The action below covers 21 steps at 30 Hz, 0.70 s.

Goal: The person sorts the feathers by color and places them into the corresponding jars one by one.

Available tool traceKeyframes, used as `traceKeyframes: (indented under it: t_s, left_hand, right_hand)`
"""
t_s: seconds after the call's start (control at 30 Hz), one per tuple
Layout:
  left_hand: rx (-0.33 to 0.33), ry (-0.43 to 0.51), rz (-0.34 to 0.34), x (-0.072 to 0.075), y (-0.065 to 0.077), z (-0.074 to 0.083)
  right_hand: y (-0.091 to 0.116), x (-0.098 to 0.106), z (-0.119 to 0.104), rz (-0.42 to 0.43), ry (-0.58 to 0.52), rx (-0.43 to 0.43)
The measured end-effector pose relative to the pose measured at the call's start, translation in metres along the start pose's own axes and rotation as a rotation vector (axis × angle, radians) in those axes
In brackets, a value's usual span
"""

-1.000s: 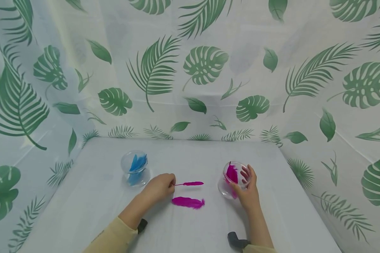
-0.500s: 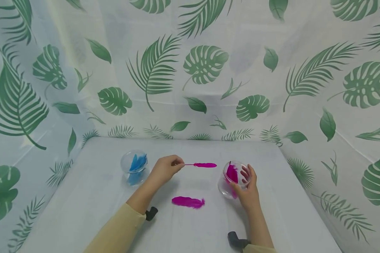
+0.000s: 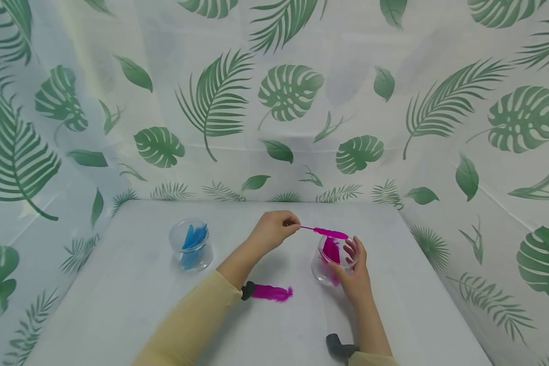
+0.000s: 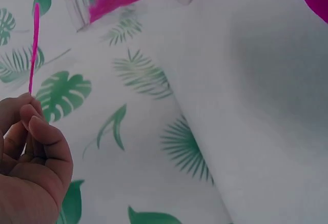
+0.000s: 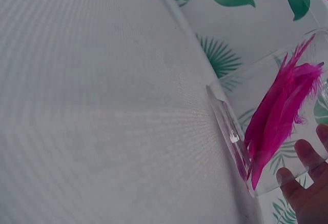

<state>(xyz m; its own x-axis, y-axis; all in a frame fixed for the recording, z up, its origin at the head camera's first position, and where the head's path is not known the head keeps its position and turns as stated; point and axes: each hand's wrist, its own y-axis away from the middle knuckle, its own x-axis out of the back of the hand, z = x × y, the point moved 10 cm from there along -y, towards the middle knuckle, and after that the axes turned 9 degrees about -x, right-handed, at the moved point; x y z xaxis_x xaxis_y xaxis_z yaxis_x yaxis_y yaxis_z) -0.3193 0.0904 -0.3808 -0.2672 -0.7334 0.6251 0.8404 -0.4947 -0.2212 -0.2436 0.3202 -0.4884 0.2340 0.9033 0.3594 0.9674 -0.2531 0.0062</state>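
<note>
My left hand (image 3: 274, 231) pinches a magenta feather (image 3: 330, 233) by its quill between thumb and fingertips. The feather points right, its tip overlapping the rim of a clear plastic jar (image 3: 319, 274) in the head view. Around that jar's right side curls my right hand (image 3: 358, 282), thumb in front and fingers behind. Inside stand magenta feathers (image 5: 279, 116), leaning in the right wrist view. In the left wrist view the pinched feather (image 4: 35, 49) rises thin and edge-on. Another magenta feather (image 3: 272, 293) lies on the table, its left end hidden behind the left wrist's black camera mount.
A second clear jar (image 3: 206, 262) holding blue feathers (image 3: 194, 238) stands at the left of the white table (image 3: 132, 305). A leaf-print curtain (image 3: 238, 173) encloses the table's back and sides. Black camera mounts (image 3: 340, 347) stick out from the wrists.
My left hand has carried the feather up and to the right, from over the table's middle to the jar's rim. My right hand and the jar have stayed in place.
</note>
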Motion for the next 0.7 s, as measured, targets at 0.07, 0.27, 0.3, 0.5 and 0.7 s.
traceKeyframes:
  t_s: [0.07, 0.27, 0.3, 0.5, 0.7]
  left_hand:
    - [-0.010, -0.017, -0.016, -0.008, -0.003, 0.003]
    - [-0.033, -0.077, -0.056, -0.026, -0.008, 0.004]
    - [-0.036, -0.090, -0.060, -0.028, -0.008, 0.004]
    - [-0.067, -0.149, -0.071, -0.037, -0.009, 0.006]
    - [-0.084, -0.187, -0.098, -0.044, -0.012, 0.013]
  right_hand:
    - [0.000, -0.001, 0.002, -0.005, 0.004, -0.020]
    - [0.000, -0.003, 0.008, -0.010, 0.047, -0.072]
    - [0.000, -0.003, 0.008, -0.009, 0.049, -0.071]
    - [0.000, -0.001, 0.005, -0.007, 0.038, -0.061]
    - [0.001, 0.000, 0.004, -0.006, 0.038, -0.064]
